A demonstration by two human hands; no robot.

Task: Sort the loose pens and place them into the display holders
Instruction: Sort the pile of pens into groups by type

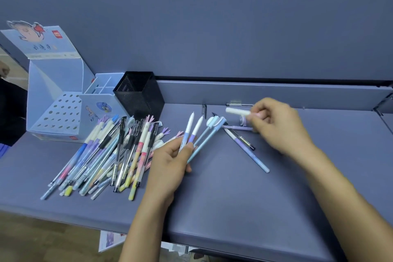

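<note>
Though perhaps apart, cup [140, 95] beside holder [96, 105].

Bare table [223, 208] surface runs along the near edge from 4 to 7 o'clock, and again on the right at 3 o'clock. At 9 o'clock a broad heap of loose pens [102, 155] covers the left part. Behind the heap, at 10 o'clock, a pale blue display holder [57, 100] and a black mesh cup [140, 95] stand close together, tops open. A low back ledge [276, 93] and the wall [212, 27] close off 12 o'clock. Near the middle, the left grip [168, 164] with its fan of pens [196, 130] and the right grip [276, 125], pinching a white pen [237, 111], flank a few scattered pens [255, 158] at 1 o'clock.
</note>
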